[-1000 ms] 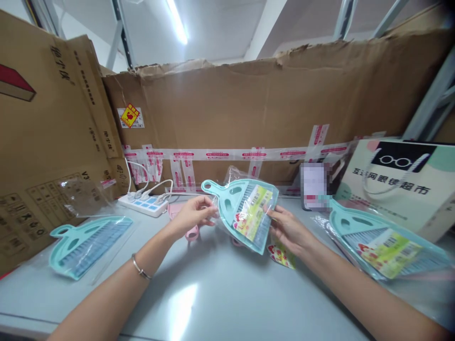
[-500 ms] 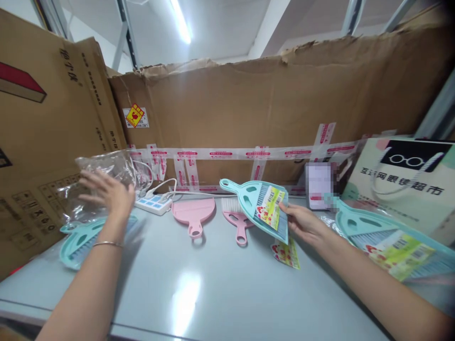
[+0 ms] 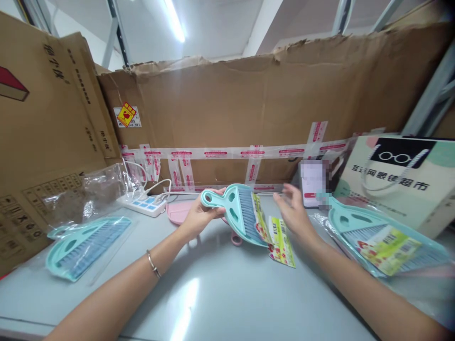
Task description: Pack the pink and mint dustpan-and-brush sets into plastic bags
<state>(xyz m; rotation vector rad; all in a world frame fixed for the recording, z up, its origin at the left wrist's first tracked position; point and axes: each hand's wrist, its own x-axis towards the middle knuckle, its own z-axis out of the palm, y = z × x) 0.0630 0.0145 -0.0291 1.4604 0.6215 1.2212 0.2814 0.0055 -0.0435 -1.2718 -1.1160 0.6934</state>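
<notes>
Turquoise dustpan set (image 3: 239,215), blue-bristled, tilts, left hand (image 3: 199,219) clamped on its handle (image 3: 215,200); right hand (image 3: 293,210) apart, fingers spread; tabletop (image 3: 227,296) extends near.

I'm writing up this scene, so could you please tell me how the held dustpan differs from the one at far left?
The held dustpan is gripped by the left hand, while the far-left dustpan lies on the table. The held dustpan has a bright printed card by its bristles; the far-left dustpan shows none. Both are turquoise with blue-grey bristles.

Front tbl (image 3: 249,293) free, phone (image 3: 312,187) prob. obst.
</notes>
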